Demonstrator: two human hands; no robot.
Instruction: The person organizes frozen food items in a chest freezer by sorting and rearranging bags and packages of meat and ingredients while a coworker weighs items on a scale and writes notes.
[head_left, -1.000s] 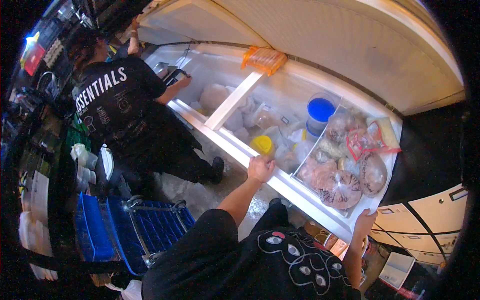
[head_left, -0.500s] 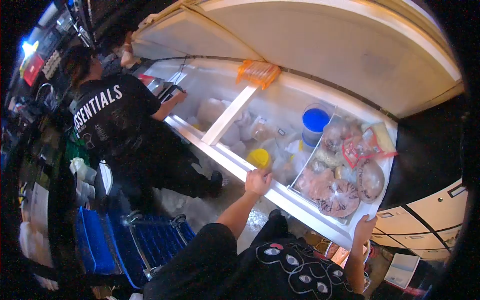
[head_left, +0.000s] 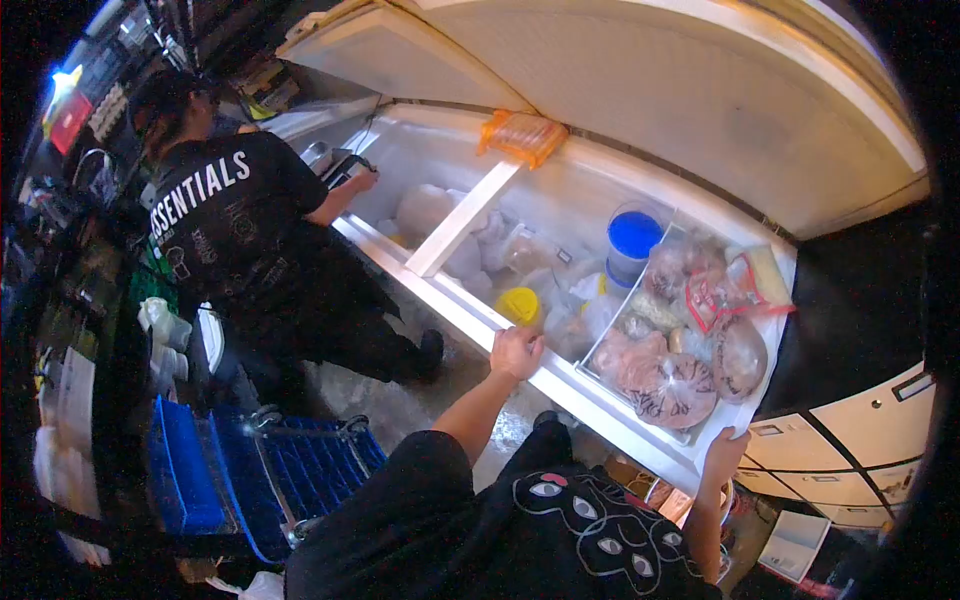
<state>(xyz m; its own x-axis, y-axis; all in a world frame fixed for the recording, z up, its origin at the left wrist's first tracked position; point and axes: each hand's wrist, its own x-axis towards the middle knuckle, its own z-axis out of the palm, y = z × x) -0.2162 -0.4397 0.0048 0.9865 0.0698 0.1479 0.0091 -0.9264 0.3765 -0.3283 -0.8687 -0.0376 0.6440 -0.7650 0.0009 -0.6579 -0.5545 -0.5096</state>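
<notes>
My left hand [head_left: 517, 352] is wrapped over the front rim of a white chest freezer [head_left: 590, 398], near a yellow lid [head_left: 518, 306] inside. At the freezer's right front corner, my right hand [head_left: 725, 456] grips the rim. A wire basket beside it holds clear bags of frozen food [head_left: 675, 388] and a red-and-clear packet [head_left: 712, 300]. Left of the basket stands a tub with a blue lid [head_left: 635, 235]. An orange packet [head_left: 523, 138] lies at the back end of the white crossbar [head_left: 468, 218].
A co-worker in a black shirt [head_left: 230, 220] stands at the freezer's left end, one hand at a dark metal container [head_left: 347, 168]. The raised lid [head_left: 640, 90] spans the back. A blue cart [head_left: 310, 465] is at lower left, pale drawers [head_left: 880, 420] at right.
The co-worker's far arm has come down from the raised lid, and the left lid section sits differently. The view has shifted slightly. My hands stay on the rim.
</notes>
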